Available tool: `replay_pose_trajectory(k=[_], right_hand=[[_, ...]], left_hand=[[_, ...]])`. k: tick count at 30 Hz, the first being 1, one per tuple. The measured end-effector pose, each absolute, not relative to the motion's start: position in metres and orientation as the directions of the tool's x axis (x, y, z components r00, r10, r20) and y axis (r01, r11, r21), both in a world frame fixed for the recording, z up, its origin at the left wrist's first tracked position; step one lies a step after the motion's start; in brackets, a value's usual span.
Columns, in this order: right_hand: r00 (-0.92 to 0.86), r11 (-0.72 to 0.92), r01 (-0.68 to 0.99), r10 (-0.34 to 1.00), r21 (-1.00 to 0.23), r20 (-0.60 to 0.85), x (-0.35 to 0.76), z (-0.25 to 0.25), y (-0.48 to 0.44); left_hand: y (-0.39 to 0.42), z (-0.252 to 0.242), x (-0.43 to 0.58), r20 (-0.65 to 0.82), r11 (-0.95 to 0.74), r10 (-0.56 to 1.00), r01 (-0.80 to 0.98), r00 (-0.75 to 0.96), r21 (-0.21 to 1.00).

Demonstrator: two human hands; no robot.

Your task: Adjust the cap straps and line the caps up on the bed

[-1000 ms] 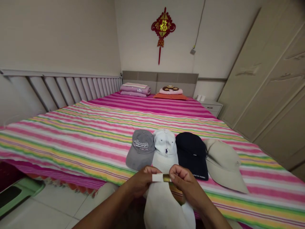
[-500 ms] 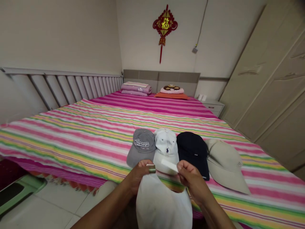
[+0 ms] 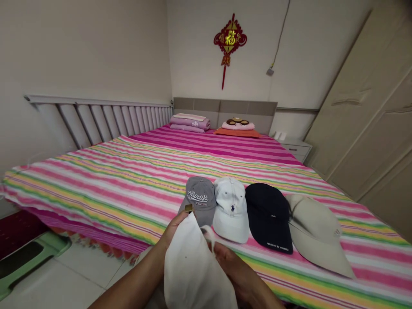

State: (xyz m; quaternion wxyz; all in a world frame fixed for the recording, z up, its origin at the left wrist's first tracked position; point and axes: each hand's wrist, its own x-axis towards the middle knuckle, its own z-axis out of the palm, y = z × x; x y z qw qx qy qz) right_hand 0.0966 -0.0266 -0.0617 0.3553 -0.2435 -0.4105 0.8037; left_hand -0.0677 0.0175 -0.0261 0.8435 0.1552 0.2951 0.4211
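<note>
I hold a white cap (image 3: 193,266) low in front of me with both hands. My left hand (image 3: 172,229) grips its upper left edge, where a small brass buckle (image 3: 188,208) sticks up. My right hand (image 3: 231,266) is closed on the cap's right side, partly hidden behind the fabric. Just beyond, a row of caps lies on the striped bed (image 3: 128,180): a grey cap (image 3: 199,199), a white cap with a small logo (image 3: 230,208), a dark navy cap (image 3: 268,214) and a beige cap (image 3: 317,234).
Folded bedding (image 3: 189,122) and a pillow (image 3: 238,126) lie at the headboard. A slatted rail (image 3: 106,120) runs along the left wall. A wardrobe (image 3: 370,111) fills the right side, a nightstand (image 3: 294,148) stands by it. A green stool (image 3: 28,257) sits on the floor at left.
The strap that both hands pinched level in front of me has come apart; the buckle end now sits up by my left hand. The cap has turned and my view shifted left.
</note>
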Motion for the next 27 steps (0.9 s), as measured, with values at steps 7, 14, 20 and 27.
replay_pose_trajectory(k=[7,14,20,27], right_hand=[[-0.408,-0.379,-0.676,0.907,-0.633,-0.107,0.074,-0.032,-0.013],[-0.156,-0.291,-0.778,0.948,-0.556,-0.277,0.063,-0.031,0.015],[-0.153,-0.233,-0.671,0.972,-0.704,-0.176,0.060,-0.041,0.025],[-0.122,-0.266,-0.357,0.964,-0.895,-0.238,0.068,-0.071,0.029]], left_hand=[[0.009,-0.003,-0.118,-0.253,0.450,0.893,-0.706,0.373,0.547],[-0.032,-0.089,-0.153,-0.324,0.583,0.807,-0.580,0.494,0.569],[-0.051,-0.099,-0.154,-0.253,0.305,0.952,-0.558,0.169,0.772],[0.012,-0.044,-0.189,-0.089,-0.064,0.963,-0.535,-0.255,0.842]])
